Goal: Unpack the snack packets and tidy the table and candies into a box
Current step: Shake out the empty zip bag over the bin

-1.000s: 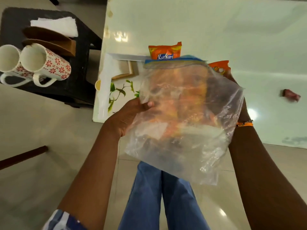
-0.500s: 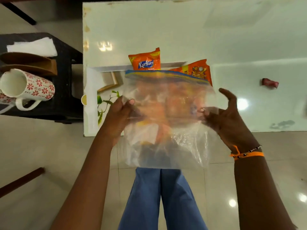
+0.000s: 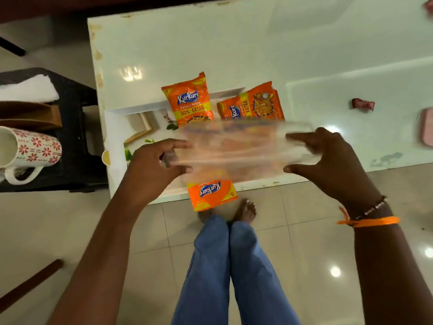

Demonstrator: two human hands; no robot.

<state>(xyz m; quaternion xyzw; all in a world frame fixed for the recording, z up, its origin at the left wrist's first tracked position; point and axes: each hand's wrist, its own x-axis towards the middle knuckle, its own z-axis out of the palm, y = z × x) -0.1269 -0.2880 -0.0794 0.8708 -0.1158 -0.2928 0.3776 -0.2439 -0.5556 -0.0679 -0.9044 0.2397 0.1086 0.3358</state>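
Note:
A clear plastic zip bag [image 3: 241, 151], blurred by motion, is stretched flat between my hands over the table's near edge. My left hand [image 3: 157, 167] pinches its left side and my right hand [image 3: 328, 160] holds its right side between thumb and fingers. Orange shapes show through the plastic. One orange Kurkure packet [image 3: 212, 195] sticks out below the bag, upside down, over the table edge. Two more Kurkure packets lie on the white glossy table [image 3: 234, 48]: one upright [image 3: 188, 99] and one turned sideways [image 3: 255, 103].
A pink-wrapped candy [image 3: 362, 104] lies on the table to the right, and a pink object [image 3: 427, 127] shows at the right edge. Left of the table is a black side table [image 3: 77, 137] with a floral mug [image 3: 32, 148], brown holder [image 3: 30, 113] and white tissue [image 3: 25, 90]. My legs are below.
The bag has swung from hanging upright to lying flat over the table edge. A Kurkure packet now shows below it. The two packets on the table are fully uncovered.

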